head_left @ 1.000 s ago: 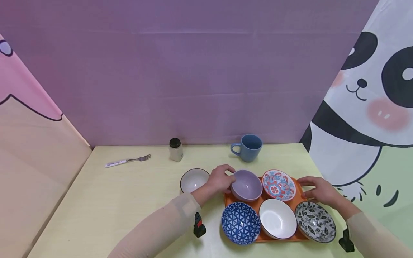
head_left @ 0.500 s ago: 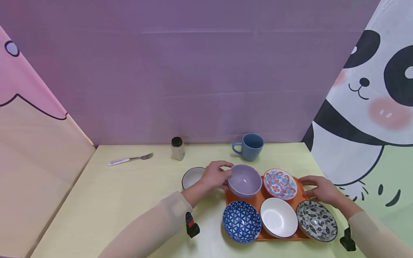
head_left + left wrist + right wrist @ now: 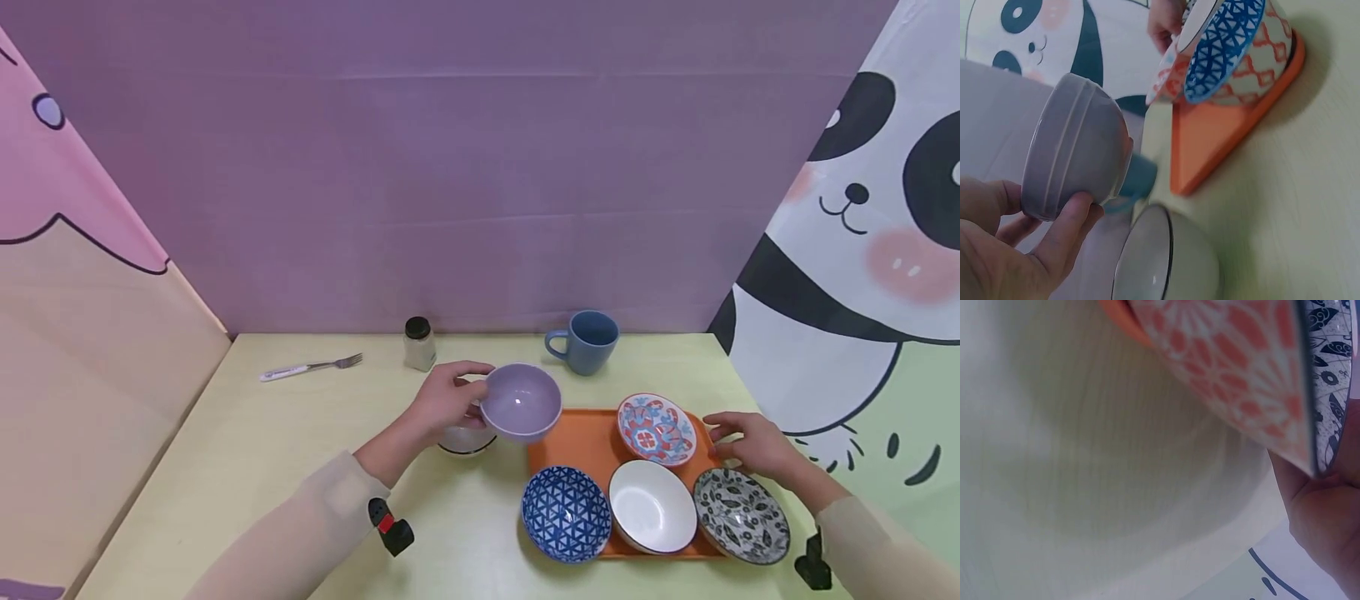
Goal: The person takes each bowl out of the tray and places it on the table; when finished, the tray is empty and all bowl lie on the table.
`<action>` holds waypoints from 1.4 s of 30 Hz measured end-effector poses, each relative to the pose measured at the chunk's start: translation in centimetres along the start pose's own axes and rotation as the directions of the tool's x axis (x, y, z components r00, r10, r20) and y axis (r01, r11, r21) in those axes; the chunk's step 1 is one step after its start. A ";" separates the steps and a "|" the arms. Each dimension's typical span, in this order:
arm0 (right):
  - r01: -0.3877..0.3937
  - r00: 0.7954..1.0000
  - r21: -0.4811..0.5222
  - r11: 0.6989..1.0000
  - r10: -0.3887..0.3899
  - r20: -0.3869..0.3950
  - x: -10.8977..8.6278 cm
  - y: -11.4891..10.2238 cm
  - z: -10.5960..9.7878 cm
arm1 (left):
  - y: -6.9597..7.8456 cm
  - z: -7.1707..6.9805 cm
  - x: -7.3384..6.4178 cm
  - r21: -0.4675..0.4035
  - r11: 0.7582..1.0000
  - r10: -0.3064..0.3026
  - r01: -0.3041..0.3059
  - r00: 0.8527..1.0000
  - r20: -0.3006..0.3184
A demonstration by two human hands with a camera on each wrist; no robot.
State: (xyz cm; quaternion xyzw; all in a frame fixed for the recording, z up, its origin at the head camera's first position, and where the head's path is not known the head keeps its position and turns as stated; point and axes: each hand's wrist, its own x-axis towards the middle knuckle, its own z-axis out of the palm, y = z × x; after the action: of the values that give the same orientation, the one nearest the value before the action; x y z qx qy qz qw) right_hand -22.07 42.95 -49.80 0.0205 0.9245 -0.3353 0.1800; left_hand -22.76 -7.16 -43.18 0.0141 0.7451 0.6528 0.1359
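Purple bowl (image 3: 521, 402) is pinched by its wall in the left hand (image 3: 442, 402), fingers curled; probably stiff, slick, chippable ceramic, so the wall's a decent hold. Right hand (image 3: 750, 443) is at the orange tray (image 3: 577, 433), can't tell if its fingers grip.

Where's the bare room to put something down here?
Bare: the table between fork and left sleeve; between jar and mug; the back left of the tray, beside blue bowl and floral bowl. Crowded: its front, where white bowl and leaf bowl join, and by the right hand.

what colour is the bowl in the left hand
The bowl is pale purple, clearest in the head view.
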 end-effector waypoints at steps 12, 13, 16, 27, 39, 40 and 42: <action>-0.018 0.999 0.002 1.000 0.017 0.029 0.0 0.0 -0.1 | -2.2 -7.9 -3.3 -0.030 0.999 -0.039 0.035 0.991 -0.126; -0.022 0.999 0.006 1.000 0.022 0.032 0.0 -0.1 -0.1 | -2.4 -8.4 -3.6 -0.031 0.999 -0.041 0.037 0.990 -0.138; -0.030 0.999 0.017 0.999 0.030 0.041 0.0 0.1 -0.2 | -3.0 -9.9 -4.3 -0.019 0.999 -0.051 0.049 0.984 -0.169; -0.025 0.998 0.021 0.999 0.024 0.052 0.3 -0.2 -0.3 | -4.4 -14.2 -6.1 -0.023 0.996 -0.085 0.082 0.964 -0.251; -0.028 0.998 0.026 0.999 0.027 0.050 0.3 -0.4 -0.3 | -6.5 -15.9 -6.4 -0.046 0.991 -0.130 0.123 0.954 -0.271; -0.028 0.998 0.028 0.999 0.026 0.053 0.3 -0.4 -0.3 | -6.7 -16.0 -6.4 -0.048 0.990 -0.137 0.129 0.952 -0.273; -0.032 0.998 0.034 0.999 0.030 0.052 0.2 -0.4 -0.3 | -7.1 -16.1 -6.4 -0.057 0.989 -0.148 0.137 0.949 -0.278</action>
State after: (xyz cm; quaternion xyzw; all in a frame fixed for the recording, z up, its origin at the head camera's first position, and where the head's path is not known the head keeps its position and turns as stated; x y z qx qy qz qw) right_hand -22.45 42.80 -49.44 0.0293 0.9132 -0.3488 0.2087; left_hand -19.01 -25.10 -47.13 -0.1352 0.7438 0.6502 0.0757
